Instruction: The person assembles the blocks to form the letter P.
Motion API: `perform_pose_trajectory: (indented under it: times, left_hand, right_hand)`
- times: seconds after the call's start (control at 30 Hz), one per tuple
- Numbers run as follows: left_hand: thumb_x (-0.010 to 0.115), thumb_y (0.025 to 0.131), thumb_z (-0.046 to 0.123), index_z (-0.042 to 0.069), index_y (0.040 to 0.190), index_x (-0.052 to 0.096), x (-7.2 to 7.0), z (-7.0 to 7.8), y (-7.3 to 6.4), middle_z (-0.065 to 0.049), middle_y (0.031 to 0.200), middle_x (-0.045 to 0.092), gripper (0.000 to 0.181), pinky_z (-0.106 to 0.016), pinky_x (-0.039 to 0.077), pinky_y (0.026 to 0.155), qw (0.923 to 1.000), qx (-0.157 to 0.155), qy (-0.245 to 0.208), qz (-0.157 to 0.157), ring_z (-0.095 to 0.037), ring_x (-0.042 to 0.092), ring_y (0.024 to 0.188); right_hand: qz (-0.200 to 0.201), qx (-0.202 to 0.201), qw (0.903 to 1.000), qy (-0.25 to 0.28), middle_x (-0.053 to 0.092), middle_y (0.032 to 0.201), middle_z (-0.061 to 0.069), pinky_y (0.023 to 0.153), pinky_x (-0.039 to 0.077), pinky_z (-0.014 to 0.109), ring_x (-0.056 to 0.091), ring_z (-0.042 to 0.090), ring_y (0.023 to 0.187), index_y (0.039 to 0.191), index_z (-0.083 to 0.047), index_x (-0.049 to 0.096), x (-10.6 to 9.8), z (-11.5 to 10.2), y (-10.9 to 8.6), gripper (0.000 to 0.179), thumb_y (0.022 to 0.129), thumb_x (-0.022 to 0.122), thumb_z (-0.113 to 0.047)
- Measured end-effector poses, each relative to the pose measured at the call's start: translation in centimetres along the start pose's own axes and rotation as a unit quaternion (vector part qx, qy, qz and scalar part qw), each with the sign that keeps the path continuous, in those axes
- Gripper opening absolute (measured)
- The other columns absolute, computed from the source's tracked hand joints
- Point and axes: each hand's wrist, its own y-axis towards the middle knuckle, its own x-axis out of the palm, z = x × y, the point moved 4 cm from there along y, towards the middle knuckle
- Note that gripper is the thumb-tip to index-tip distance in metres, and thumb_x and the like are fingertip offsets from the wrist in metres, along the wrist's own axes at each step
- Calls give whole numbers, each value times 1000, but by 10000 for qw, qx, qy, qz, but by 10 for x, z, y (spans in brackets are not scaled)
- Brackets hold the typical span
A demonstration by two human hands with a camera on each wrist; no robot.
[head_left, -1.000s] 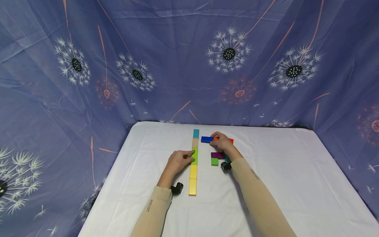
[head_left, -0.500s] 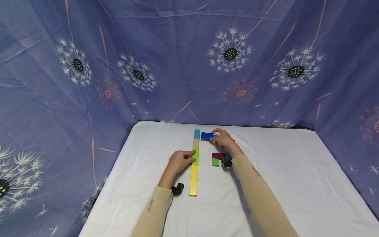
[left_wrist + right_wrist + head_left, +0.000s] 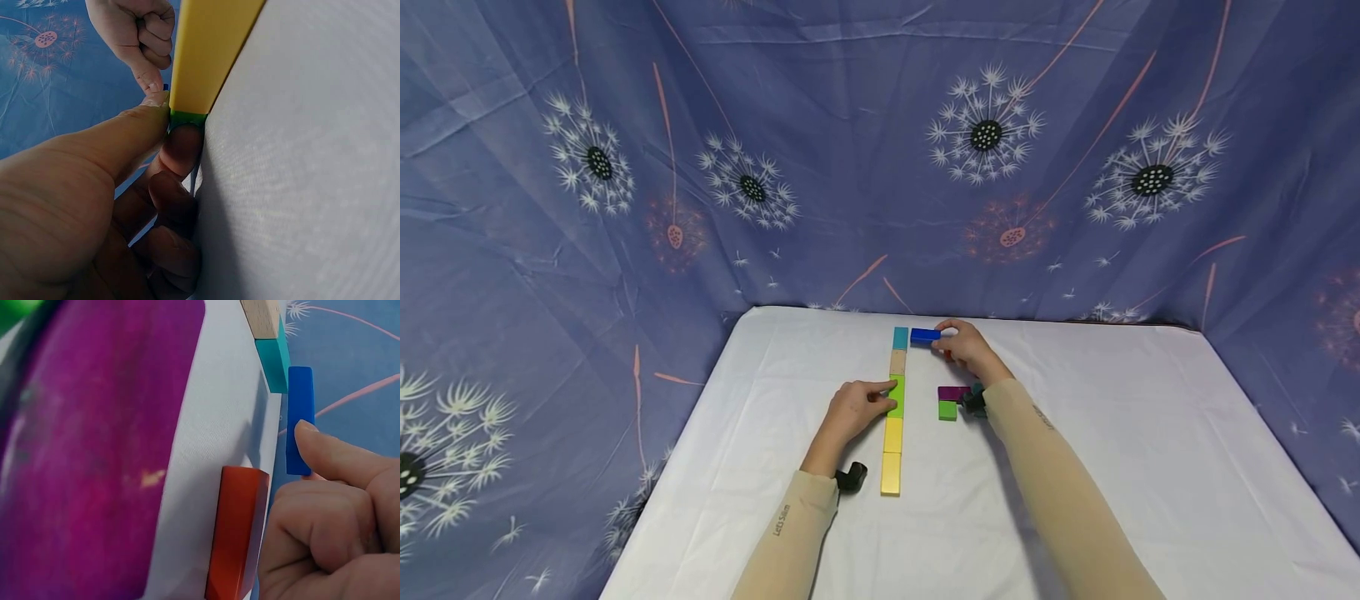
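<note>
A row of blocks runs away from me on the white table: two yellow blocks [image 3: 891, 475], a bright green block [image 3: 898, 393], a plain wooden block [image 3: 897, 362] and a light blue block [image 3: 900, 337] at the far end. My left hand [image 3: 852, 410] reaches in from the left, thumb and index finger on the green block; the left wrist view shows both fingertips at it, beyond the yellow. Between thumb and fingers my right hand [image 3: 964, 346] pinches a dark blue block [image 3: 300, 419], held just right of the light blue one. Below that hand lies an orange block [image 3: 234, 531].
Right of the row lie a purple block [image 3: 953, 392] and a small green block [image 3: 947, 411]. A dark teal block [image 3: 978, 388] is partly hidden by the right wrist camera. A blue dandelion-print cloth [image 3: 865, 167] hangs behind the table.
My right hand has lifted the dark blue block and moved it away from me, to beside the row's far end. The orange block stayed behind. My left hand keeps its place on the green block.
</note>
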Motion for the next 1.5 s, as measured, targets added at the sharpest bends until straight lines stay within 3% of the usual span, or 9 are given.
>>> perform_pose_trajectory:
  times: [0.27,0.7,0.93,1.27,1.37,1.43,1.5]
  left_hand:
    - [83,92,34,26,131,78,-1,4,-1,4,89,81,40,-33,53,79,10000,-6,-54,6,-11,66,83]
    - [83,92,35,27,131,78,-1,3,-1,4,89,81,40,-33,53,79,10000,5,-66,-2,-9,65,82]
    - [83,92,35,26,131,78,-2,4,-1,4,89,81,40,-34,54,80,10000,6,-71,5,-10,65,83]
    - [83,92,34,26,131,78,-2,2,-1,4,88,80,40,-32,52,78,10000,-11,-67,-4,-10,63,80]
    - [82,93,35,27,132,77,-1,2,-1,4,89,80,40,-32,53,78,10000,-20,-54,-23,-10,64,81]
    - [82,93,35,27,132,77,-1,2,-1,5,90,81,40,-33,53,79,10000,-30,-16,-24,-10,64,82]
    - [82,93,35,27,132,77,0,2,-1,5,90,81,40,-33,54,81,10000,-52,5,-15,-10,65,83]
  right_hand:
    - [128,-110,9992,355,48,60,-1,51,33,28,34,10,46,142,-12,57,4,0,8,43,101,70,-12]
    - [429,103,9986,-283,44,58,-3,52,36,28,34,10,45,141,-12,59,8,-5,12,42,101,70,-12]
    - [734,281,9952,-580,52,68,2,49,38,27,37,12,44,138,-13,65,10,-6,19,40,99,70,-9]
    - [676,242,9971,-267,55,67,4,50,39,28,40,14,45,143,-14,66,11,-5,18,45,99,71,-9]
    - [754,100,9968,-244,66,82,8,50,37,28,36,12,44,146,-17,64,6,-5,13,47,100,71,-13]
    - [819,-42,9964,-204,72,104,12,50,35,28,32,12,44,149,-18,63,2,-6,8,48,101,70,-16]
    - [847,-178,9961,-144,70,130,15,50,34,28,29,12,44,150,-19,61,-3,-8,2,48,102,70,-18]
